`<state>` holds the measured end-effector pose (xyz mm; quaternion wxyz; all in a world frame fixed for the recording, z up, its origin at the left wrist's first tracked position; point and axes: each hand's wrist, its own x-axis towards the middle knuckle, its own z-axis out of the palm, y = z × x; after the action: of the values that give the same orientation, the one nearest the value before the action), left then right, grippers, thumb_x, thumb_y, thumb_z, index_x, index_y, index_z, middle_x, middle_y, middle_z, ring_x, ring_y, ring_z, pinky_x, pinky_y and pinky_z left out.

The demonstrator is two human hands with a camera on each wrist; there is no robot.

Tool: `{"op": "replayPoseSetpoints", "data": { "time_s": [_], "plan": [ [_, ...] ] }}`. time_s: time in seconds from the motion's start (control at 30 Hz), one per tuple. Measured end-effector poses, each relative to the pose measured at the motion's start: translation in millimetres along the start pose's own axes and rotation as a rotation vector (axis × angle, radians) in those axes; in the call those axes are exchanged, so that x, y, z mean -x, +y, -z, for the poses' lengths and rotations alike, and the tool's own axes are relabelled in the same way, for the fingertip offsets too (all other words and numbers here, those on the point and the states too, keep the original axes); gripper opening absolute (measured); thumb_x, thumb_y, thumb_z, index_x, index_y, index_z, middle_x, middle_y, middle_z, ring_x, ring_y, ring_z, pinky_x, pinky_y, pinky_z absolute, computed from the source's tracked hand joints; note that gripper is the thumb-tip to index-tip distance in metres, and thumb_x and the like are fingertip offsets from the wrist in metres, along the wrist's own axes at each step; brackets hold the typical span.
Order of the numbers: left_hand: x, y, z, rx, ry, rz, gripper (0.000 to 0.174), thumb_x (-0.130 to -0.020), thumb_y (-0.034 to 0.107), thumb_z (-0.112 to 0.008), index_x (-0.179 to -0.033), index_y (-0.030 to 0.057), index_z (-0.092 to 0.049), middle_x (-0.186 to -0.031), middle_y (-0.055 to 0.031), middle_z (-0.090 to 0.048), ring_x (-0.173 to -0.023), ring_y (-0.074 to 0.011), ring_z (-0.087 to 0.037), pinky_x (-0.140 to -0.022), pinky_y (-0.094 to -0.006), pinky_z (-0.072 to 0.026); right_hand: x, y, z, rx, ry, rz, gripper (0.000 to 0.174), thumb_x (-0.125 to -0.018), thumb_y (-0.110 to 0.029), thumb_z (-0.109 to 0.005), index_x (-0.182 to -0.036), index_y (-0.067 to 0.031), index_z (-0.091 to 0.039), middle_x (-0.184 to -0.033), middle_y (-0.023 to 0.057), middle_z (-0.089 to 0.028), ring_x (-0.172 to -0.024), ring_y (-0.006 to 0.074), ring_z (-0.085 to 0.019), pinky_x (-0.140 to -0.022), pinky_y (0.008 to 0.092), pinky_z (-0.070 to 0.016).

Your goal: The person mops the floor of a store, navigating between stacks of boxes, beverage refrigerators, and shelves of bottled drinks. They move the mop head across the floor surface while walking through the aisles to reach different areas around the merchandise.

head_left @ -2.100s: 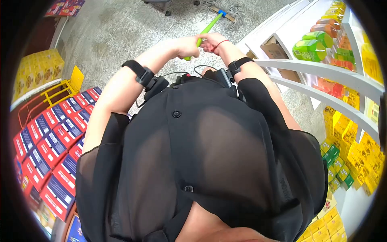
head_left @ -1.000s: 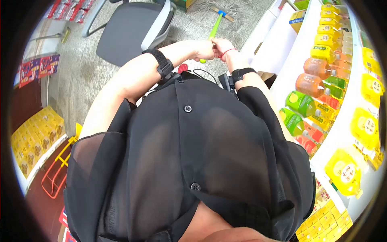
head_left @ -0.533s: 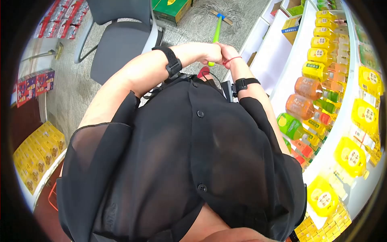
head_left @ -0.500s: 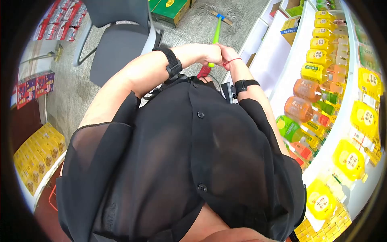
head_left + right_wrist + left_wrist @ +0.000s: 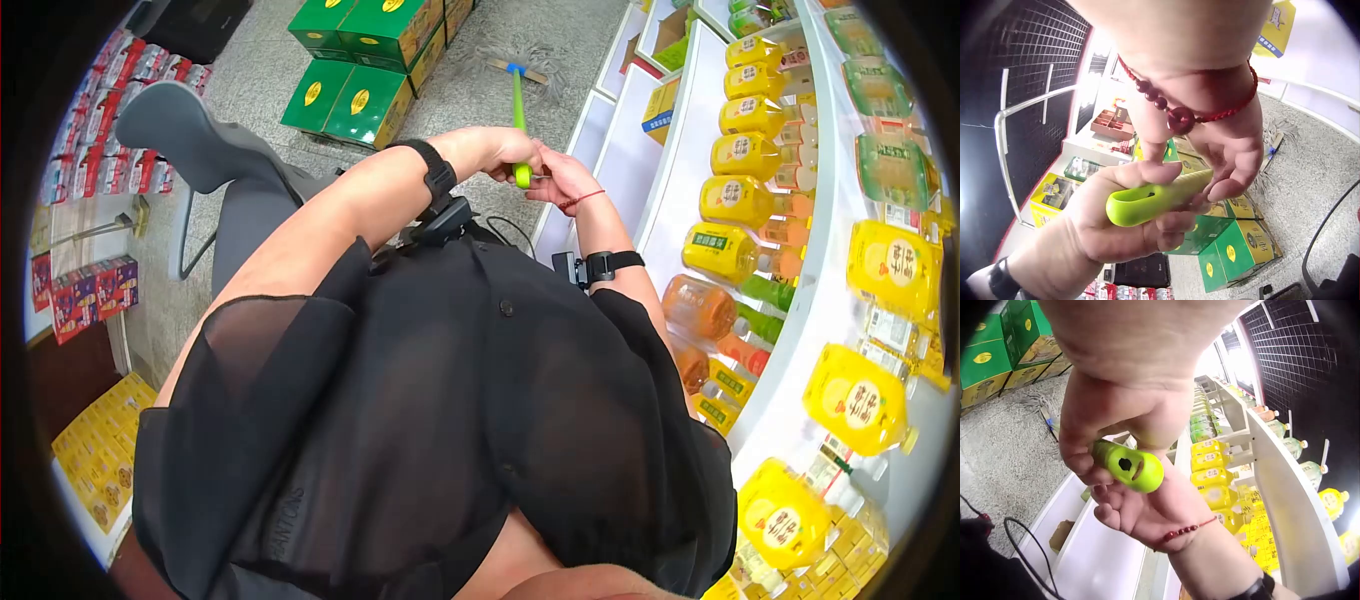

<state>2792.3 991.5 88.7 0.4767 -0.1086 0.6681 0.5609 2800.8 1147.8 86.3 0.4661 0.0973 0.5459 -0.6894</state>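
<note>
A floor mop with a bright green handle [image 5: 518, 108] and a grey string head [image 5: 530, 70] reaches away from me, its head down on the speckled floor. My left hand [image 5: 512, 150] grips the top end of the handle, the thumb lying along it in the right wrist view. The handle's end [image 5: 1138, 470], with a hole in it, sticks out of this grip. Just below it my right hand [image 5: 565, 180], with a red beaded bracelet [image 5: 1180, 119], curls loosely round the handle. The palm of that hand shows in the left wrist view.
Stacked green boxes [image 5: 372, 95] stand ahead, left of the mop head. A dark grey chair [image 5: 250, 225] is close on my left. White shelves [image 5: 640, 130] with rows of yellow bottles [image 5: 745, 155] run along my right. Yellow boxes [image 5: 100, 450] lie low at the left.
My view has swung to the right, then shows more of the green boxes, while the red and blue cartons have left it. Both hands stay on the mop handle and sit slightly lower in view.
</note>
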Motion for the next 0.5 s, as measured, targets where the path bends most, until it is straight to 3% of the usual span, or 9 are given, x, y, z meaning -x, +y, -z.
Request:
{"op": "replayPoseSetpoints", "data": {
  "time_s": [0.17,0.3,0.33,0.5],
  "plan": [
    [-29.7,49.6,10.0,0.051,-0.023,-0.011,0.009,-0.072,0.017,-0.06,-0.076,0.0091,-0.059,-0.062,-0.0026,-0.05,-0.048,-0.0129,-0.041,-0.044,-0.0271,-0.0314,6.2,-39.8,27.1,-0.054,0.016,-0.064,0.052,-0.088,-0.045,-0.047,-0.116,-0.0009,-0.046,-0.102,0.0139,-0.055,-0.075,0.0248,-0.06,-0.062,0.0339,-0.0524],
    [-66.1,82.7,35.2,0.048,-0.063,0.01,0.011,-0.074,0.02,-0.056,-0.07,0.0098,-0.058,-0.058,-0.0025,-0.049,-0.047,-0.0118,-0.039,-0.044,-0.0274,-0.0308,-11.0,-73.0,37.3,0.109,-0.023,0.001,0.041,-0.09,-0.044,-0.045,-0.102,-0.005,-0.049,-0.076,0.0057,-0.057,-0.057,0.015,-0.059,-0.046,0.0244,-0.0476],
    [-74.6,90.6,45.2,0.025,-0.064,-0.005,0.012,-0.074,0.02,-0.055,-0.069,0.01,-0.058,-0.058,-0.0019,-0.049,-0.046,-0.0109,-0.038,-0.044,-0.0273,-0.0307,-21.1,-80.1,40.6,0.095,-0.019,0.038,0.038,-0.09,-0.043,-0.044,-0.098,-0.0058,-0.048,-0.073,0.0039,-0.055,-0.053,0.012,-0.056,-0.043,0.0223,-0.0451],
    [-113.0,132.1,95.9,-0.004,-0.045,-0.022,0.012,-0.074,0.022,-0.056,-0.07,0.0101,-0.059,-0.058,-0.0007,-0.048,-0.046,-0.0107,-0.037,-0.044,-0.0269,-0.0304,-72.7,-134.6,54.5,0.061,-0.035,0.008,0.033,-0.087,-0.04,-0.052,-0.096,-0.008,-0.048,-0.068,0.0027,-0.053,-0.05,0.0122,-0.056,-0.043,0.0225,-0.0461]
  ]
}}
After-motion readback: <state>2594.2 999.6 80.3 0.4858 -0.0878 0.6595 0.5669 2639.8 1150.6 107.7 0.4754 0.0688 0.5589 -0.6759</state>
